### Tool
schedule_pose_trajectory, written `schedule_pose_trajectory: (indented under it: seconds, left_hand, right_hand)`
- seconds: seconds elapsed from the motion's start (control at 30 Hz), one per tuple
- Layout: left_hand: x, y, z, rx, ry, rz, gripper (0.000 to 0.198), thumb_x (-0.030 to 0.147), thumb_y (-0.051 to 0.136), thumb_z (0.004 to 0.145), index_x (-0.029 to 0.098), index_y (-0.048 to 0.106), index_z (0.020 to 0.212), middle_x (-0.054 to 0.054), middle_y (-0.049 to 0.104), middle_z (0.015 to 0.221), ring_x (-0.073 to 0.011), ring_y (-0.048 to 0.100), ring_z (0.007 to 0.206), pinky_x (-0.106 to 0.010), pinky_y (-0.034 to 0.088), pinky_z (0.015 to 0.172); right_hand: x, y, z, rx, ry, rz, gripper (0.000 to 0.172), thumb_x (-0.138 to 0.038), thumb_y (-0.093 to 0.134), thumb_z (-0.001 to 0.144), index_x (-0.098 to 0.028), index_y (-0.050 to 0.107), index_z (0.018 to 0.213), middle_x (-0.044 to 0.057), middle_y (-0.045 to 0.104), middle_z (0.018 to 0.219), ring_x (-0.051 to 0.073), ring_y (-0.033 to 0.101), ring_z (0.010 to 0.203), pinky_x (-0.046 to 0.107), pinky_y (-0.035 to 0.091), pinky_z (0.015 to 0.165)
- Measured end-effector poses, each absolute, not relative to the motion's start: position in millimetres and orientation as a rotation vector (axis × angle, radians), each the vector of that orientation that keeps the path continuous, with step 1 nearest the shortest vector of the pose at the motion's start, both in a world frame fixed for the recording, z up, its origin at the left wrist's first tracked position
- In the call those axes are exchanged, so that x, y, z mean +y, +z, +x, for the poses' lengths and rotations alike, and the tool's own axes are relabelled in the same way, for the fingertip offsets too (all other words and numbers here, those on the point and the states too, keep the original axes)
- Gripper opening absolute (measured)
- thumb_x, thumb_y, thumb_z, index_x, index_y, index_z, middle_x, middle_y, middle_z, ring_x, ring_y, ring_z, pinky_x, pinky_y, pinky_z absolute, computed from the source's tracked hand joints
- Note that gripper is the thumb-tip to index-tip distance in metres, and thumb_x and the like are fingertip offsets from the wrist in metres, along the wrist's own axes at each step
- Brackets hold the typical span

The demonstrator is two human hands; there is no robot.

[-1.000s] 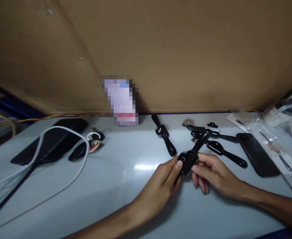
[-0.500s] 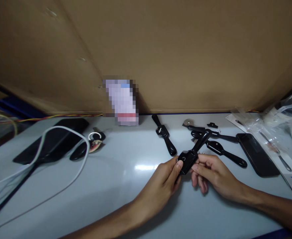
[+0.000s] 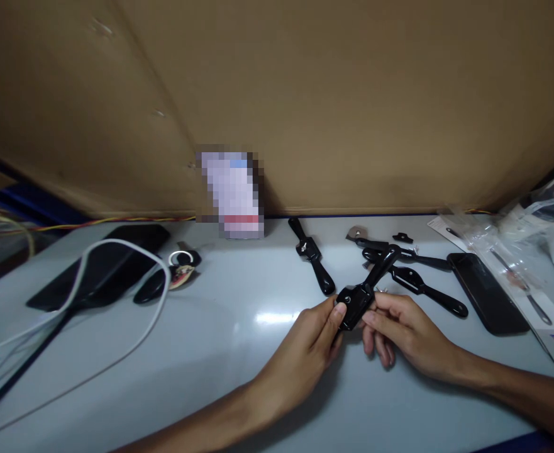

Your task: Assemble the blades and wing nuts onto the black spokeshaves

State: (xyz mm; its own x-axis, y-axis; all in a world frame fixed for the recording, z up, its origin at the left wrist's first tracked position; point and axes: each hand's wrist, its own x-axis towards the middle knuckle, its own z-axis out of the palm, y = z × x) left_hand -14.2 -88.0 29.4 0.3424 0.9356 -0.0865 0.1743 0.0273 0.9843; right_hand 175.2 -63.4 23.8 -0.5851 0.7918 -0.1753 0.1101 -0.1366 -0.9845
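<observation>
Against the picture from a second ago almost nothing differs: both hands keep the same black handle piece [image 3: 362, 290] at the same spot, just above the pale table [image 3: 220, 352], a little right of the middle. The left hand [image 3: 312, 343] pinches the piece's broad near end, thumb on top by a small round hole, the other fingers curled underneath. The right hand [image 3: 402, 330] meets it from the other side, thumb and forefinger closed on the same end, the remaining fingers loosely bent and hanging toward the table. The piece's thin end points away, toward a cluster of black handles [image 3: 421, 283]. At far left a white cable [image 3: 116, 264] loops over a dark flat case [image 3: 102, 267], with a key ring [image 3: 178, 272] just beside it. Further right, a blurred box [image 3: 233, 192] leans against the cardboard wall [image 3: 305, 94], then a single black handle [image 3: 312, 255], a dark phone [image 3: 487, 292] and clear plastic packaging [image 3: 517, 251].
</observation>
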Motion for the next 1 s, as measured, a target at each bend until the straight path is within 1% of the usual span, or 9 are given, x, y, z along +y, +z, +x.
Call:
schedule_pose_trajectory:
  seconds: [0.2,0.27,0.4,0.5,0.57,0.67,0.7,0.83,1.0]
  left_hand:
    - [-88,28,-13,1.078,0.844,1.379,0.047,0.062,0.040,0.101,0.023,0.044,0.076,0.009,0.038,0.054,-0.0099,0.029,0.047,-0.024,0.025,0.045]
    - [-88,26,-14,1.098,0.847,1.315,0.049,0.067,0.043,0.099,0.023,0.043,0.077,0.010,0.037,0.052,-0.0091,0.028,0.044,-0.023,0.024,0.042]
    - [-87,24,-16,1.122,0.842,1.187,0.052,0.074,0.048,0.094,0.025,0.039,0.077,0.013,0.034,0.048,-0.0070,0.023,0.037,-0.022,0.022,0.037]
    - [-86,25,-18,1.120,0.817,1.147,0.054,0.077,0.049,0.091,0.025,0.039,0.078,0.013,0.034,0.047,-0.0071,0.021,0.036,-0.021,0.020,0.033]
    - [-85,25,-18,1.125,0.812,1.153,0.054,0.076,0.050,0.091,0.026,0.038,0.077,0.013,0.034,0.047,-0.0072,0.022,0.036,-0.021,0.019,0.033]
    - [-86,26,-17,1.119,0.826,1.176,0.051,0.072,0.050,0.094,0.026,0.037,0.075,0.013,0.033,0.047,-0.0072,0.023,0.037,-0.022,0.020,0.036]
    - [-86,26,-16,1.113,0.826,1.190,0.050,0.071,0.050,0.094,0.026,0.037,0.075,0.012,0.033,0.047,-0.0073,0.023,0.037,-0.023,0.021,0.037]
    - [-87,26,-14,1.102,0.842,1.254,0.050,0.069,0.047,0.096,0.025,0.039,0.075,0.011,0.033,0.052,-0.0084,0.026,0.043,-0.023,0.023,0.040]
    - [-87,23,-12,1.100,0.857,1.297,0.050,0.068,0.046,0.096,0.024,0.039,0.073,0.010,0.032,0.058,-0.0093,0.028,0.049,-0.023,0.024,0.044]
  right_hand:
    - [-61,29,176,-1.704,1.767,-1.081,0.034,-0.052,0.057,0.095,-0.020,0.054,0.084,-0.002,0.063,0.064,0.007,0.048,0.041,0.020,0.036,0.040]
    - [-55,38,182,-1.792,1.539,-1.147,0.032,-0.048,0.058,0.095,-0.020,0.056,0.080,-0.004,0.058,0.059,0.008,0.045,0.042,0.022,0.033,0.040]
    - [-34,60,201,-1.789,0.761,-1.205,0.033,-0.040,0.055,0.098,-0.022,0.056,0.070,-0.004,0.050,0.055,0.010,0.041,0.049,0.027,0.030,0.049]
    - [-20,67,214,-1.893,0.536,-1.264,0.040,-0.038,0.055,0.099,-0.022,0.050,0.063,-0.004,0.045,0.054,0.011,0.036,0.050,0.029,0.028,0.053]
    - [-16,66,217,-2.088,0.505,-1.301,0.035,-0.034,0.058,0.098,-0.021,0.055,0.066,-0.002,0.052,0.057,0.012,0.041,0.053,0.029,0.029,0.056]
    - [-22,56,212,-2.362,0.483,-1.353,0.015,-0.030,0.061,0.096,-0.020,0.067,0.087,0.004,0.069,0.078,0.018,0.057,0.067,0.031,0.036,0.064]
    - [-25,52,209,-2.426,0.451,-1.367,0.013,-0.030,0.061,0.096,-0.018,0.068,0.095,0.006,0.071,0.086,0.020,0.061,0.073,0.032,0.038,0.066]
    - [-35,38,199,-2.565,0.333,-1.409,0.020,-0.026,0.054,0.097,-0.015,0.068,0.106,0.014,0.073,0.103,0.026,0.066,0.081,0.036,0.042,0.067]
    - [-35,35,201,-2.625,0.333,-1.367,0.025,-0.017,0.046,0.094,-0.014,0.070,0.098,0.016,0.073,0.098,0.027,0.067,0.080,0.040,0.046,0.070]
